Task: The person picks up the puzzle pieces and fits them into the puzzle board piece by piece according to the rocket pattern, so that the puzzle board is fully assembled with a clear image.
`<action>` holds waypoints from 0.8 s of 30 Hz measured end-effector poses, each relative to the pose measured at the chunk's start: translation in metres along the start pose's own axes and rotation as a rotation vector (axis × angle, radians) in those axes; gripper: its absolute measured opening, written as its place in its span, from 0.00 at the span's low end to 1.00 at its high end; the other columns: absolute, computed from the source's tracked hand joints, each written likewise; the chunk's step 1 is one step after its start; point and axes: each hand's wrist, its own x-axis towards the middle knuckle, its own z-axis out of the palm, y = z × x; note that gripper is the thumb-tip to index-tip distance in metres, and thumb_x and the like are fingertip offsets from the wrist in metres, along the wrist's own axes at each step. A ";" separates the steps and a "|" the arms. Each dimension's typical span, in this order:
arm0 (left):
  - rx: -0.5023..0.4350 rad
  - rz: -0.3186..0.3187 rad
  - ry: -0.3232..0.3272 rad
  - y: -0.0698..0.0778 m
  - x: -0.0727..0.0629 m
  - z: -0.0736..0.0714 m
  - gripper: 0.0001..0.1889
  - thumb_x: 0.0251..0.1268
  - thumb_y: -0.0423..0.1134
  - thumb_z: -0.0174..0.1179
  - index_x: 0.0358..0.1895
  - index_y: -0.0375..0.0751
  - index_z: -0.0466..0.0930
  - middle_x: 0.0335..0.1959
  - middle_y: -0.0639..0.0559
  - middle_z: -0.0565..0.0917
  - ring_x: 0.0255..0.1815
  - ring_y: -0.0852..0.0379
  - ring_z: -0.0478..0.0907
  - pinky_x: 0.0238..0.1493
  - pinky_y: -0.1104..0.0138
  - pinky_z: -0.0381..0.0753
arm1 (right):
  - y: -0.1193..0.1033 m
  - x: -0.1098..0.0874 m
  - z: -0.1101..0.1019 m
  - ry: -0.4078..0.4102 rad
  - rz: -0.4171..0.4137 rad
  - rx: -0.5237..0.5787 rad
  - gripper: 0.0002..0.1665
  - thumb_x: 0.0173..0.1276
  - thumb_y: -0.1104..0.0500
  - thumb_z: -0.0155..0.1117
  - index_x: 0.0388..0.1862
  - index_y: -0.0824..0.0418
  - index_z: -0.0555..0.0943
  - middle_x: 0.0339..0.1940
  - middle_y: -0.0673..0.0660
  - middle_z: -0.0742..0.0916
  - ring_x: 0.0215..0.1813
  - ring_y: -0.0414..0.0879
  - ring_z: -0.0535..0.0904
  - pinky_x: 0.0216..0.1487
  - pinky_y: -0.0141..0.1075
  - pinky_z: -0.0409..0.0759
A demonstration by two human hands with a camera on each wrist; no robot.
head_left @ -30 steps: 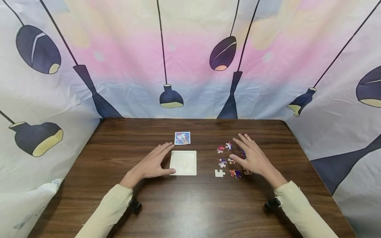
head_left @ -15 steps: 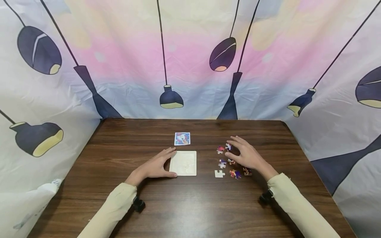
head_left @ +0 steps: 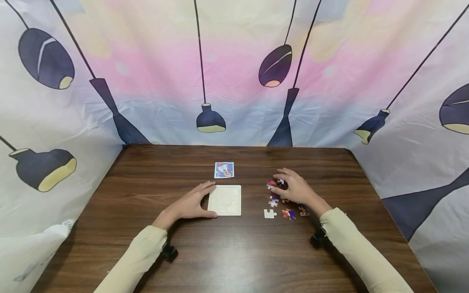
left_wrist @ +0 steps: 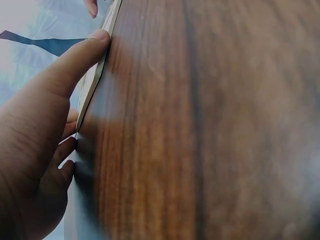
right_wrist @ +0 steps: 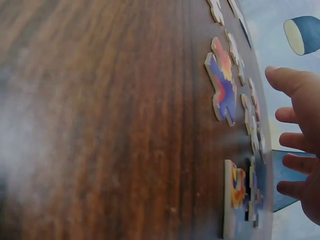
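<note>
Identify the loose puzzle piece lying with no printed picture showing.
The plain cream piece, right of the pale square tray, at the group's near-left corner. The other pieces in view show coloured print.

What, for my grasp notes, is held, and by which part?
The left hand holds the tray by its left corners; the right hand, above puzzle pieces, holds nothing.

pale cream left sleeve (head_left: 133,256) between seven and eight o'clock, matching right sleeve (head_left: 360,246) toward four; small black left wrist device (head_left: 170,252) at seven, black right wrist device (head_left: 317,239) toward five
</note>
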 end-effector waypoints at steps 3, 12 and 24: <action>0.001 -0.002 0.000 0.001 0.001 0.000 0.58 0.53 0.72 0.70 0.81 0.42 0.59 0.83 0.47 0.56 0.83 0.40 0.50 0.75 0.39 0.60 | 0.003 0.002 0.004 -0.008 0.010 -0.010 0.34 0.70 0.38 0.68 0.65 0.59 0.82 0.73 0.65 0.75 0.77 0.65 0.64 0.70 0.65 0.67; 0.000 0.000 0.002 0.000 0.000 -0.001 0.58 0.52 0.72 0.69 0.81 0.42 0.59 0.83 0.47 0.57 0.83 0.40 0.50 0.75 0.39 0.60 | 0.004 0.007 0.011 -0.009 0.023 -0.026 0.28 0.69 0.43 0.70 0.60 0.59 0.85 0.72 0.66 0.76 0.75 0.65 0.68 0.69 0.63 0.70; 0.005 0.002 0.000 0.000 0.001 -0.001 0.58 0.52 0.72 0.69 0.81 0.43 0.59 0.83 0.47 0.57 0.83 0.39 0.50 0.75 0.40 0.60 | 0.005 0.010 0.011 -0.014 0.007 -0.018 0.23 0.73 0.48 0.68 0.60 0.59 0.85 0.72 0.66 0.76 0.77 0.66 0.65 0.71 0.64 0.67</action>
